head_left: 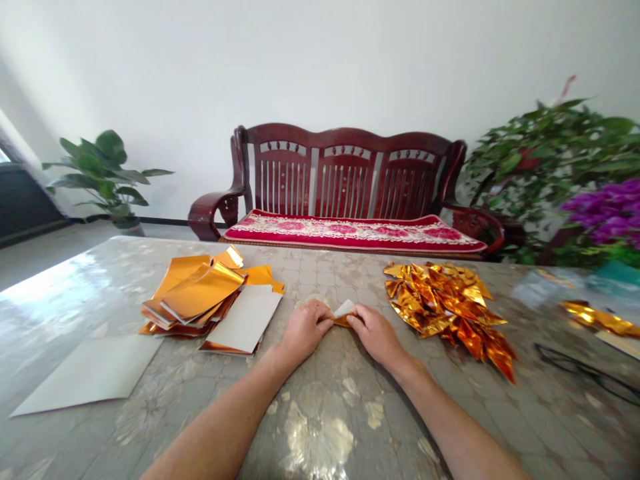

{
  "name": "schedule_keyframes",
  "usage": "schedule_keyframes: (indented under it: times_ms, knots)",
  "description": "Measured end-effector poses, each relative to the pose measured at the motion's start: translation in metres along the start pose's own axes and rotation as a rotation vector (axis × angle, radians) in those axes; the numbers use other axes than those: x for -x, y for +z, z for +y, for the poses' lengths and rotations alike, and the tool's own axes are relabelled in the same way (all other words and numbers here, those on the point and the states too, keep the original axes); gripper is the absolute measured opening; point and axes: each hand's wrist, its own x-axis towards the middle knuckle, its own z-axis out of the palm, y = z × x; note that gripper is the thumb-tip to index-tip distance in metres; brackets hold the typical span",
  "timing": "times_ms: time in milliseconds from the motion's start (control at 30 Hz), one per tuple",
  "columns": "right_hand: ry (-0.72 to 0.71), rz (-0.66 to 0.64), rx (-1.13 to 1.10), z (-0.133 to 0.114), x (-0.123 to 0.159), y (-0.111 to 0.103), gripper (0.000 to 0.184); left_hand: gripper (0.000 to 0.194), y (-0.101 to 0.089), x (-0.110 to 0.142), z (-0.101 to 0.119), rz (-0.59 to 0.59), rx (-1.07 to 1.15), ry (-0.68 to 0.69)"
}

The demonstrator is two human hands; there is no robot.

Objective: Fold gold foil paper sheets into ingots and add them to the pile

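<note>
Between my two hands, low over the middle of the table, is a small piece of gold foil paper (343,321) with a white underside, partly folded. My left hand (307,325) pinches its left side with thumb and fingers. On the other side my right hand (374,332) grips the right edge, fingers closed. The fingers hide part of the paper. Left of my hands lies a loose stack of gold foil sheets (197,287), with a white-backed sheet (245,319) beside it. A heap of folded, crumpled gold foil pieces (445,303) lies to the right.
A large pale sheet (93,370) lies at the left on the patterned table (320,427). Black-framed glasses (585,370), a gold foil strip (603,319) and clear plastic (545,287) are at the right. Behind the table stand a wooden bench (345,173) and potted plants (107,173).
</note>
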Motion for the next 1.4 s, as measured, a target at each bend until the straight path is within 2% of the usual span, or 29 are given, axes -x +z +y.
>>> schedule_keyframes:
  times_ms: [333,700,800,967,1400]
  knots:
    - [0.023,-0.003,-0.038,0.001,0.001,0.0,0.022,0.02,0.002,-0.002,0.0,-0.016,0.016,-0.054]
    - [0.025,0.011,-0.113,0.0,0.001,-0.001,0.013,0.014,-0.001,-0.002,0.007,-0.005,0.003,-0.098]
    - [-0.048,0.014,-0.025,-0.004,0.003,-0.002,0.009,0.013,-0.001,-0.002,0.007,-0.01,-0.026,-0.076]
    - [-0.206,0.057,0.163,-0.011,0.01,-0.003,0.012,0.014,-0.002,0.0,0.005,-0.013,-0.07,0.018]
    - [-0.277,-0.014,0.247,-0.013,0.014,-0.003,0.016,0.015,-0.004,0.003,0.004,-0.047,-0.098,0.069]
